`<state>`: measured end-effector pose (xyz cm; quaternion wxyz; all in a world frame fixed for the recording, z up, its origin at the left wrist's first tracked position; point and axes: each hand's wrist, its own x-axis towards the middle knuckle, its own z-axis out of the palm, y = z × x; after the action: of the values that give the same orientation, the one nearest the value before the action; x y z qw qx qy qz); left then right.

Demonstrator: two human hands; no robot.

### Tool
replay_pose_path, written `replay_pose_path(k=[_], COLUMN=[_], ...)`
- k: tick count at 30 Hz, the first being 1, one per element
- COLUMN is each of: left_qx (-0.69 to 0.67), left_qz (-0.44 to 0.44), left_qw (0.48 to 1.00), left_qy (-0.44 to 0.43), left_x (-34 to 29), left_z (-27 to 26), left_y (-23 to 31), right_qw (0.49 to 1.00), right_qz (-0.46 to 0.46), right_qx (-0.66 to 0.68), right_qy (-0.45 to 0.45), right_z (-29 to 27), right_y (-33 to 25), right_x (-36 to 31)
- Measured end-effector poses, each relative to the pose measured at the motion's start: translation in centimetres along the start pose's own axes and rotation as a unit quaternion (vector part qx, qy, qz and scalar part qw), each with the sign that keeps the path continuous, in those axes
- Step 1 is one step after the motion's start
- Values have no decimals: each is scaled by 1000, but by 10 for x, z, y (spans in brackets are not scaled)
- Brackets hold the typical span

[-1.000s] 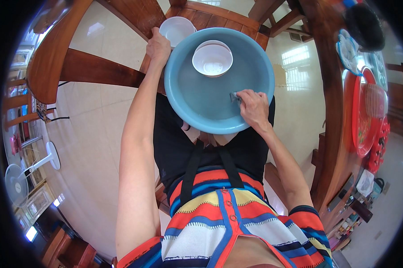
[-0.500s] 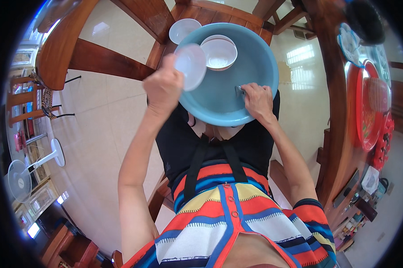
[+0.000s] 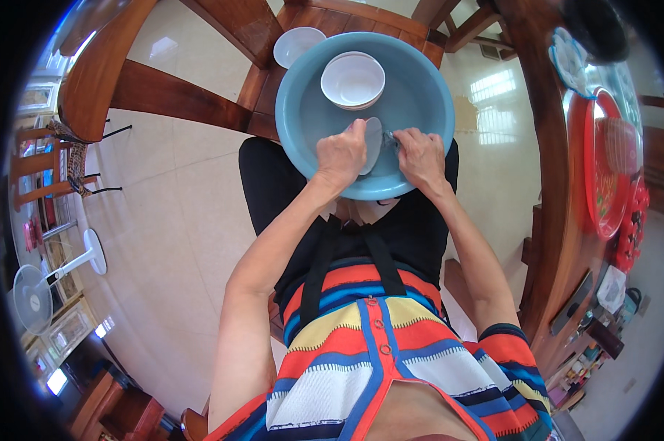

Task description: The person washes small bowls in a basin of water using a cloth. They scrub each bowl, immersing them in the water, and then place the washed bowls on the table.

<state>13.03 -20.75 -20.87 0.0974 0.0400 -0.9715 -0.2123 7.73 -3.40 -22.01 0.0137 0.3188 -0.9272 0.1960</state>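
1. Left hand has its fingers closed round a small white dish, held on edge inside the blue basin.
2. Stacked white bowls sit at the dish's 12 o'clock.
3. Right hand, at the dish's 3 o'clock, pinches a scrubbing pad against it.

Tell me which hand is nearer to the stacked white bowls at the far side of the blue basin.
Left. The left hand sits just below the stacked white bowls inside the blue plastic basin; the right hand is lower and off to the right.
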Motion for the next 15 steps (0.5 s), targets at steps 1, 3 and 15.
replay_pose_path(k=[1,3,15], left_qx=[-17,-167,-564], left_qz=[-30,-97,-261], left_qw=[999,981,749], left_qy=[-22,-37,-229], left_x=[0,0,4], left_z=[-1,-4,7], left_y=[2,3,-23], right_qw=[1000,1000,982], right_qz=[3,6,138], right_qx=[-2,-6,121], right_qy=[-1,-1,-37], right_z=[0,-1,4], right_y=[0,-1,-16], right_x=[-1,0,15])
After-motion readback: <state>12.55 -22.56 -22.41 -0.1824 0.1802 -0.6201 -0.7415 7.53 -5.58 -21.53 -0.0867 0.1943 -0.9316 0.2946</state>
